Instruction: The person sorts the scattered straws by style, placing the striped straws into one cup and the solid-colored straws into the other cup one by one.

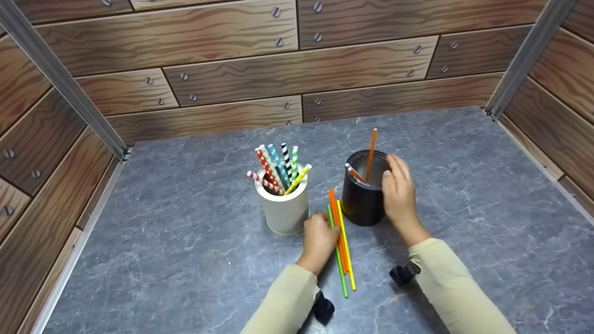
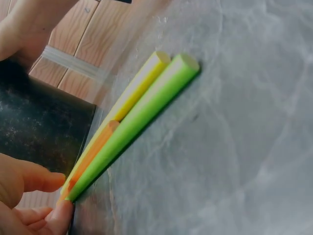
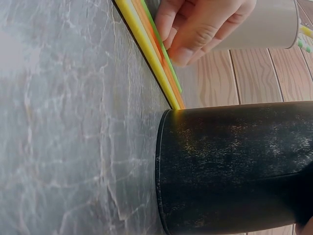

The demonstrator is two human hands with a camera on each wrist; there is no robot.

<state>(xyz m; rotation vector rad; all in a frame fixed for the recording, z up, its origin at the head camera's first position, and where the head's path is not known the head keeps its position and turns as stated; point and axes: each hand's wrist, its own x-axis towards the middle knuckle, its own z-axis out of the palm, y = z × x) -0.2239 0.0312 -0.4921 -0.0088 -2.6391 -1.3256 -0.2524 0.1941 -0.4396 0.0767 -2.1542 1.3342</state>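
Observation:
Plain thin sticks in green [image 1: 344,280], orange [image 1: 334,204] and yellow [image 1: 350,264] lie side by side on the table. My left hand [image 1: 320,236] is at the middle of this bunch, its thumb and index finger [image 2: 46,180] close against the sticks; whether they pinch one is unclear. With my right hand [image 1: 400,199] I hold a black cup [image 1: 364,204] at its right side, fingers near the rim. Inside that cup stand a tall orange stick [image 1: 372,153] and a shorter, striped-looking piece [image 1: 355,172]. The cup stands upright just right of the loose sticks.
A white cup [image 1: 285,213] stands left of the sticks, full of several striped and dotted paper straws [image 1: 287,162]. The grey marbled table [image 1: 185,232] is bordered by wood-patterned walls [image 1: 232,65] with metal corner posts [image 1: 529,60].

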